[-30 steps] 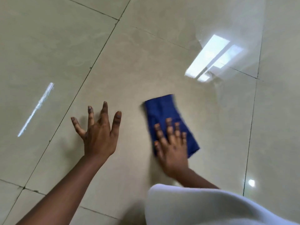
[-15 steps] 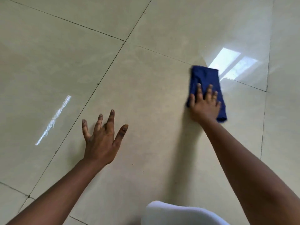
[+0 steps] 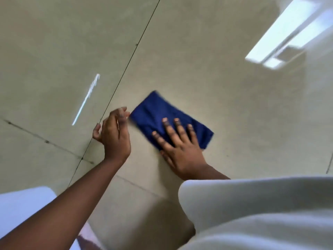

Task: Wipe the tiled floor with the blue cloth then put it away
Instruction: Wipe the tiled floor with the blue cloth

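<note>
A folded blue cloth [image 3: 155,112] lies flat on the glossy beige tiled floor [image 3: 198,60] near the middle of the view. My right hand [image 3: 178,143] presses down on the cloth's near half with spread, straight fingers. My left hand [image 3: 113,134] hovers just left of the cloth, lifted off the floor with fingers loosely bent and holding nothing; its fingertips are close to the cloth's left corner.
Dark grout lines [image 3: 126,69] cross the floor on the left. A bright window reflection [image 3: 281,37] shines at upper right. My pale clothing [image 3: 261,210] fills the lower right, and a white object [image 3: 21,206] sits at lower left.
My right hand has dragged the cloth back from the far right toward me. My left hand has lifted off the floor and come beside the cloth. The view has tipped closer.
</note>
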